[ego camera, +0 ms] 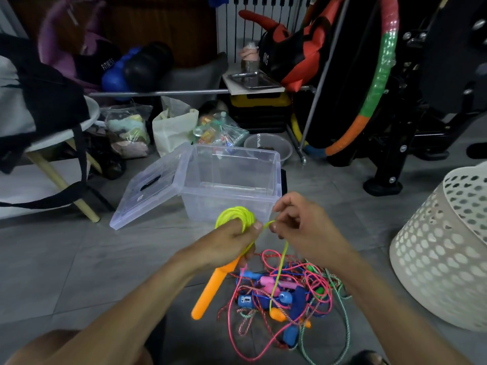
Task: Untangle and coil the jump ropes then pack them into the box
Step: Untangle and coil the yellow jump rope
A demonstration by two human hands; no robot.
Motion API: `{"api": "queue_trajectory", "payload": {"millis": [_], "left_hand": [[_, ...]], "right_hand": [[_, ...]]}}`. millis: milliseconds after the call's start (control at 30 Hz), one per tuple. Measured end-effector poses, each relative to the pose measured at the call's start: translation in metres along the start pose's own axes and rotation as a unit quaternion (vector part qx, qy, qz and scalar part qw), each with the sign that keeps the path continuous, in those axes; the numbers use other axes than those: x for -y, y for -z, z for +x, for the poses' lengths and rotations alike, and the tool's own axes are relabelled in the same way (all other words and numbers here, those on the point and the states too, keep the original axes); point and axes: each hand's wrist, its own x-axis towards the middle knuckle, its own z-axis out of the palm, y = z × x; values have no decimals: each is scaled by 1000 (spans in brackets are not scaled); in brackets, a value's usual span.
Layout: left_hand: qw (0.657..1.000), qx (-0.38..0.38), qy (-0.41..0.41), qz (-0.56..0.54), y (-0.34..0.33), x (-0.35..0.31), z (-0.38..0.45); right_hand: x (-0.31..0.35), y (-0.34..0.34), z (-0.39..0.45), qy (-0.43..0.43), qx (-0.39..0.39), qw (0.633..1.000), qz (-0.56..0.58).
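Note:
My left hand (232, 239) grips a coil of neon-yellow jump rope (235, 216) together with its orange handle (210, 288), which points down and left. My right hand (297, 222) pinches the same yellow cord just right of the coil; from there the cord drops into a tangled pile of jump ropes (284, 293) on the floor, pink, blue, green and striped, with blue, pink and orange handles. The clear plastic box (232, 180) stands open right behind my hands, with nothing visible inside. Its lid (150, 185) leans against its left side.
A white perforated basket (442, 248) lies tipped at the right. Behind the box are bags, a clear bowl (267, 147), a hula hoop (379, 75) and black gym equipment. A white round table (52, 135) with wooden legs stands at the left.

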Motion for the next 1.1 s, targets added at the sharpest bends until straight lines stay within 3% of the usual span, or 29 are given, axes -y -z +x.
{"api": "queue_trajectory", "payload": {"millis": [67, 133, 233, 333, 400, 467, 567, 633, 700, 767, 900, 1000, 1100], "left_hand": [[998, 62, -2, 31, 0, -1, -1], [997, 73, 14, 31, 3, -1, -2], [986, 64, 30, -154, 10, -2, -1], [925, 83, -14, -371, 18, -9, -5], [884, 68, -45, -460, 24, -12, -8], [870, 33, -71, -487, 31, -12, -8], [883, -29, -42, -466, 39, -6, -6], [904, -57, 24, -423, 39, 0, -6], [927, -60, 71, -364, 35, 4, -7], [942, -41, 88, -322, 29, 5, -8], [934, 59, 62, -346, 25, 5, -11], [913, 126, 31, -388, 25, 2, -14], [882, 141, 7, -450, 25, 0, -14]], "right_hand": [[0, 1, -1, 5, 16, 1000, -14], [-2, 0, -1, 3, 32, 999, -44], [-13, 4, 0, -39, 96, 993, -59], [-26, 0, 1, -71, 178, 976, -101], [-33, -6, 0, -80, 215, 961, -152], [-40, -6, -1, -110, 233, 948, -184], [-42, 5, 3, -150, 168, 957, -185], [-31, 19, 5, -177, 77, 981, 16], [-15, 33, 5, -163, -19, 958, 235], [-7, 43, 6, -138, -92, 937, 308], [-16, 40, 6, -141, -179, 949, 217], [-25, 35, 9, -134, -200, 961, 139], [-30, 29, 12, -112, -179, 977, 22]]}}
